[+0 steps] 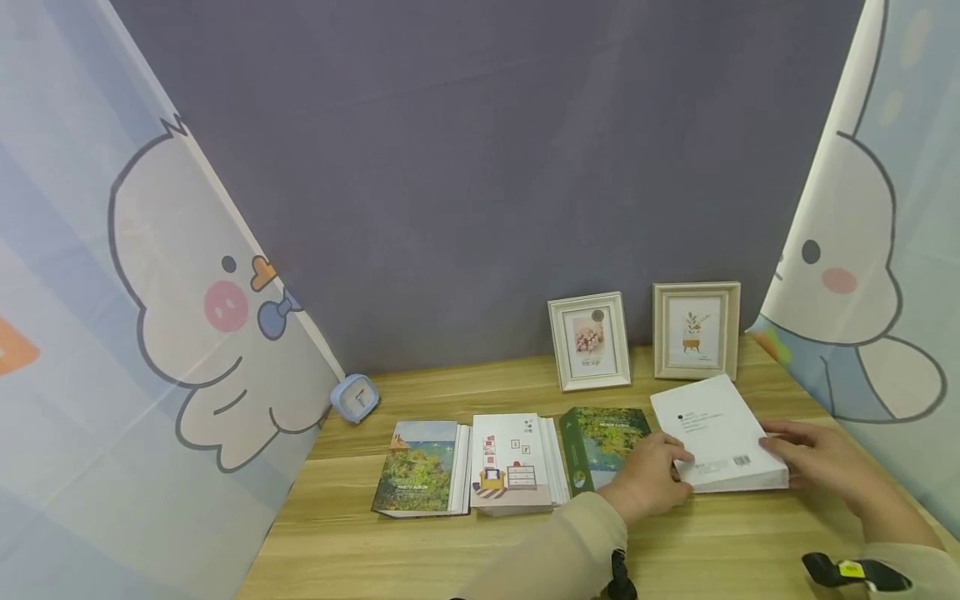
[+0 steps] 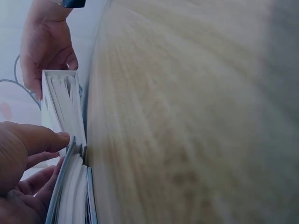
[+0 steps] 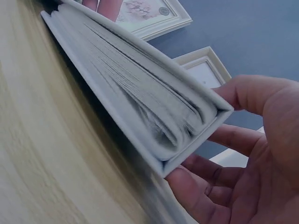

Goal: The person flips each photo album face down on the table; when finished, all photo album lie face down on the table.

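Observation:
A white photo album [image 1: 723, 429] lies at the right of the row, printed text and a barcode on its upper face. My right hand [image 1: 813, 458] grips its right end, thumb on top and fingers below in the right wrist view. That end, the spine [image 3: 201, 142], looks raised off the table. My left hand [image 1: 652, 477] holds the album's front left corner with thumb and fingers. It partly covers a green landscape album [image 1: 607, 437] just to the left. In the left wrist view, the two albums' page edges meet near my left thumb.
Left of these lie a white album with furniture drawings [image 1: 513, 467] and another landscape album [image 1: 416, 471]. A blue clock [image 1: 355, 397] stands at the back left. Two picture frames [image 1: 590, 342] stand behind the albums, on the wooden table [image 1: 360, 554]. Printed curtains flank both sides.

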Available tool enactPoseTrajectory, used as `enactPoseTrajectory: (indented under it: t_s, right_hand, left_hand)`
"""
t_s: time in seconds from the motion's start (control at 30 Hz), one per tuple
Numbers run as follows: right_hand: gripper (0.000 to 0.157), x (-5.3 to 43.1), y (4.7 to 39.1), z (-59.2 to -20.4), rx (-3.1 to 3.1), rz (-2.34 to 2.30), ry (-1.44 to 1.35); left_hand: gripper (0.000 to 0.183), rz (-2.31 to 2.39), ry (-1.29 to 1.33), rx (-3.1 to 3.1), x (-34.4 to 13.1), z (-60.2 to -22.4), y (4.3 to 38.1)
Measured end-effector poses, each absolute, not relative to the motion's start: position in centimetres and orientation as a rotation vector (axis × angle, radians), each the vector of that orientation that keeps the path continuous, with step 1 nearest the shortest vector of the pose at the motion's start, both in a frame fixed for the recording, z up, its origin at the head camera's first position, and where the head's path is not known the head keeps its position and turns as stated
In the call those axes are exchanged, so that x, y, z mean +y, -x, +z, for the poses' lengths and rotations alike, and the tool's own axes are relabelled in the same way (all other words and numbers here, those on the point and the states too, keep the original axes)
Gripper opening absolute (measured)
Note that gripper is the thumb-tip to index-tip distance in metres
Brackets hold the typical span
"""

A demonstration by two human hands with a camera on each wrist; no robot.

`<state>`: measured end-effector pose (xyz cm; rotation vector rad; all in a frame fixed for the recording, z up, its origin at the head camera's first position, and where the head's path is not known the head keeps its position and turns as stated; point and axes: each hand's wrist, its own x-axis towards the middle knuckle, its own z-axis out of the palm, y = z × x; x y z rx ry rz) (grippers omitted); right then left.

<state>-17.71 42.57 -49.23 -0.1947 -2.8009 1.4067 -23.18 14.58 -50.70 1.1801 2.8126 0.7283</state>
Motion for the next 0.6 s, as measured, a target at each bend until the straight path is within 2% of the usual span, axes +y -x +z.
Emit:
enactPoseTrajectory:
  t_s: [0.23,0.6]
  right_hand:
    - [0.059,42.77,17.78,-49.72,-2.795,1.376,0.178]
    - [0.057,42.62,17.64,-49.76,-2.792,1.320,0.182]
  left_hand:
    - [0.035,0.677,-1.213,2.871,14.62,-50.93,23.24]
    - [0.030,0.734,-1.163,2.815,14.65,-51.09,23.06]
